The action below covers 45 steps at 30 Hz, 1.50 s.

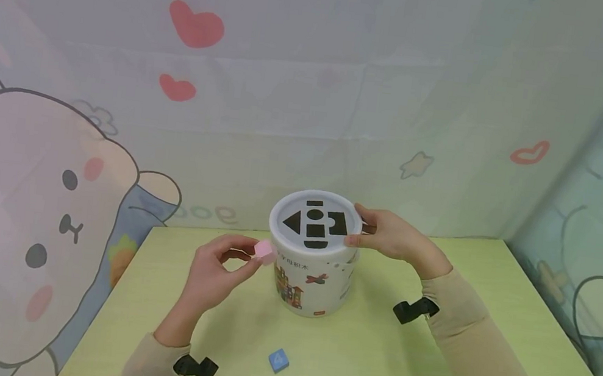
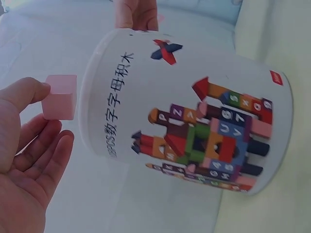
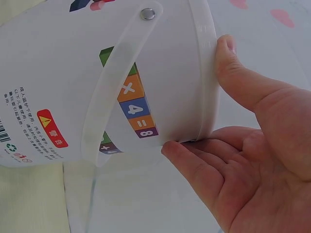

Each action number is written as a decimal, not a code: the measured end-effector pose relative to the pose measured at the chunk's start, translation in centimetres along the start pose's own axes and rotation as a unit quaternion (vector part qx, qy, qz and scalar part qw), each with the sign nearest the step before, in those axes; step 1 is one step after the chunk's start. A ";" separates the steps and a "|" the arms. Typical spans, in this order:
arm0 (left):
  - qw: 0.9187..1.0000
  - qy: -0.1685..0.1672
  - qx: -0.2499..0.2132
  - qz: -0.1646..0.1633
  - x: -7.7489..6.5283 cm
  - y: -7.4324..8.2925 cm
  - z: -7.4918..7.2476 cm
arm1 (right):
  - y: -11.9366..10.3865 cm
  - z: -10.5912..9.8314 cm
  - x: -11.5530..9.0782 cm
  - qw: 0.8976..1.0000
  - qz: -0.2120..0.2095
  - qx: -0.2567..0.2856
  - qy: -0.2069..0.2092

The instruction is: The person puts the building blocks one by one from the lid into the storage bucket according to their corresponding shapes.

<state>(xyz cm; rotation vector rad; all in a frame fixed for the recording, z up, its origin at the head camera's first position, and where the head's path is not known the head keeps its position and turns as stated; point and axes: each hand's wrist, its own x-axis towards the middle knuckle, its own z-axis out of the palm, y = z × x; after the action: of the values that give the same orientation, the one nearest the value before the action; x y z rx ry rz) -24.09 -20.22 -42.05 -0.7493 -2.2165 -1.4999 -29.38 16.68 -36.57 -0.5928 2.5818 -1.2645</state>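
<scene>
My left hand [image 1: 218, 271] pinches a pink cube block [image 1: 264, 251] between thumb and fingers, just left of the bucket's rim. In the left wrist view the pink cube's plain faces show beside the lid edge. A white block bucket [image 1: 313, 284] stands upright, printed with a toy castle and a small plane. Its white lid [image 1: 295, 245] has several cut-out holes, among them a triangle, a circle and a square. My right hand [image 1: 393, 234] grips the lid's right edge, thumb on top and fingers below the rim. In the right wrist view the bucket's handle [image 3: 107, 82] hangs down its side.
A blue block [image 1: 278, 361] marked with a 4 lies on the yellow-green table [image 1: 360, 366] in front of the bucket. Behind the table hangs a pale printed cloth [image 1: 290, 89] with hearts and a cartoon animal. Black straps circle both wrists.
</scene>
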 end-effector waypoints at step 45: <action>0.990 -0.095 0.102 -0.025 9.0 3.3 5.4 | 0.4 -0.2 0.3 1.000 0.006 -0.009 -0.003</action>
<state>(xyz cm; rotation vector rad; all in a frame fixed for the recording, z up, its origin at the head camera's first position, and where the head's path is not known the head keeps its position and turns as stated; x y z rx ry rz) -29.26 -12.20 -36.54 -0.8055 -2.5001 -1.2414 -29.81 16.88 -36.74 -0.5839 2.5898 -1.2348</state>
